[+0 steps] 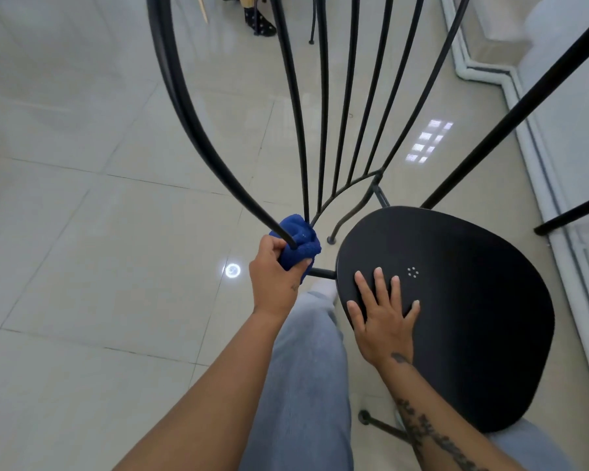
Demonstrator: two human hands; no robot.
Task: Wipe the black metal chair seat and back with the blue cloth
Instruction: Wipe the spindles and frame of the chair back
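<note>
Head camera view, looking down: nearest, the person's right hand (385, 317) lies flat with fingers spread on the near left part of the black chair seat (463, 317). Just left and slightly farther, the left hand (275, 277) is clenched around the blue cloth (301, 244), bunched around the foot of the curved outer backrest bar (198, 124). Farther off, thin black spindles (347, 96) fan upward over the pale tiled floor (82, 232).
</note>
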